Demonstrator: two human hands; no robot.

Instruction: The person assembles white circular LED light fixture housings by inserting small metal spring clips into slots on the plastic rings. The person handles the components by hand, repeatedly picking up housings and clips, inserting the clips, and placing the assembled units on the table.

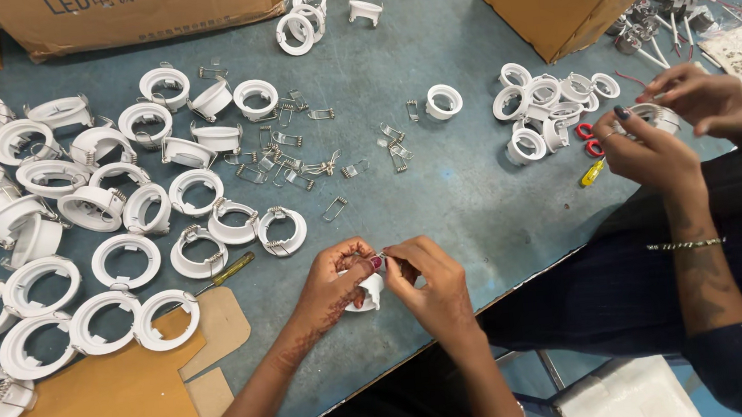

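- The left hand (334, 279) and right hand (426, 277) meet over one white ring housing (369, 291), which sits just under the fingertips, mostly hidden.
- Left fingers are clamped on the housing's rim; right thumb and forefinger pinch what is probably a small metal spring clip (379, 257), too small to tell for sure.
- Done well, the housing is best held steady while the clip seats squarely.
- Both wrists angle inward, palms facing, forearms rising from the table edge (454, 335).
- Loose spring clips (296, 166) lie well beyond the fingers.
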